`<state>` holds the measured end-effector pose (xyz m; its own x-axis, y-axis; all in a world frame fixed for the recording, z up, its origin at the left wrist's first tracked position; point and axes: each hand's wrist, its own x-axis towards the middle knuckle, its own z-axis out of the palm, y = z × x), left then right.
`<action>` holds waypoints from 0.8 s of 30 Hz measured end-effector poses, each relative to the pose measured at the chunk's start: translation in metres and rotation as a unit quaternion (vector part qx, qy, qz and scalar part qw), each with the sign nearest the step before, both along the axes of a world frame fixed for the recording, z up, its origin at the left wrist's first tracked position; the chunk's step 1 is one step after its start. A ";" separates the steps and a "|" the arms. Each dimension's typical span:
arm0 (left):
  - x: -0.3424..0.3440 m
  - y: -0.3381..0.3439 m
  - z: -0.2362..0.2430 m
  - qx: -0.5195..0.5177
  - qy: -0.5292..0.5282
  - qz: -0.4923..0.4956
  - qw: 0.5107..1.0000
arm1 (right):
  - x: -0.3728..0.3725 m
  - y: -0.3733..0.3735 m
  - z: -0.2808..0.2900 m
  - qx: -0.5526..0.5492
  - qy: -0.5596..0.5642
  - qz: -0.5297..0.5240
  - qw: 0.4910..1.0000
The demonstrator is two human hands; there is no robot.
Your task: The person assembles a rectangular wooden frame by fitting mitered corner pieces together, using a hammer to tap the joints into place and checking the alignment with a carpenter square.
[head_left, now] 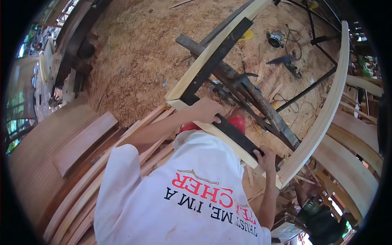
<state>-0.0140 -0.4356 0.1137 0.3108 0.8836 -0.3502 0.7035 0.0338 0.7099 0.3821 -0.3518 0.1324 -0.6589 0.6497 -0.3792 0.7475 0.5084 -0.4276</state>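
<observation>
In front of my body stands a frame of pale wooden rails (212, 57) that meet at a corner on the left. A black L-shaped bar (238, 136) lies along the inner side of that corner, one arm on the near rail and one on the left rail. My left hand (207, 110) is closed over the near arm of the bar, close to the corner. Farther right, my right hand (266, 159) grips the same arm near its end, thumb on top. The right rail (332, 106) of the frame curves away from me. My palms hide part of the bar.
Worn dark timbers (261, 104) support the frame. Power tools (276, 39) with cords lie on the sawdust-covered floor (130, 61). Long boards (85, 196) are stacked at my left, and more curved planks (347, 163) at right. Another person (318, 220) is at lower right.
</observation>
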 end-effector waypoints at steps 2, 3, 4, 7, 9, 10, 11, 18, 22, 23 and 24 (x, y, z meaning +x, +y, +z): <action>0.001 0.002 -0.004 -0.042 0.008 -0.002 0.999 | 0.001 0.000 -0.005 -0.039 0.032 -0.058 0.997; 0.002 0.004 -0.006 -0.041 0.007 -0.003 0.999 | -0.001 0.001 -0.004 -0.036 0.031 -0.059 0.997; 0.002 0.005 -0.007 -0.043 0.013 -0.014 0.999 | -0.005 -0.001 -0.004 -0.058 0.052 -0.077 0.994; 0.001 0.004 -0.008 -0.050 0.019 -0.023 0.998 | -0.002 -0.001 -0.010 -0.098 0.069 -0.106 0.987; 0.000 0.004 -0.006 -0.054 0.016 -0.022 0.998 | 0.000 -0.002 -0.013 -0.118 0.064 -0.119 0.984; -0.001 0.005 -0.003 -0.063 0.023 -0.027 0.997 | 0.000 -0.002 -0.014 -0.113 0.074 -0.115 0.984; -0.002 0.007 -0.002 -0.071 0.029 -0.032 0.997 | 0.000 -0.002 -0.015 -0.109 0.083 -0.110 0.984; 0.025 0.009 -0.007 -0.093 0.038 -0.048 0.994 | -0.013 0.008 0.000 -0.216 0.033 -0.114 0.969; 0.042 -0.009 -0.009 0.020 0.128 -0.048 0.990 | -0.008 0.011 -0.005 -0.235 0.019 -0.095 0.967; 0.038 -0.011 -0.008 0.034 0.120 -0.044 0.991 | -0.008 0.011 -0.005 -0.235 0.018 -0.098 0.967; 0.037 -0.014 -0.008 0.048 0.112 -0.038 0.992 | -0.009 0.010 -0.004 -0.223 0.019 -0.088 0.971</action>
<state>0.0232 -0.4492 0.1054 0.3017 0.8935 -0.3325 0.8414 -0.0856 0.5335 0.3735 -0.3418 0.1280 -0.5706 0.5300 -0.6273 0.7860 0.1311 -0.6042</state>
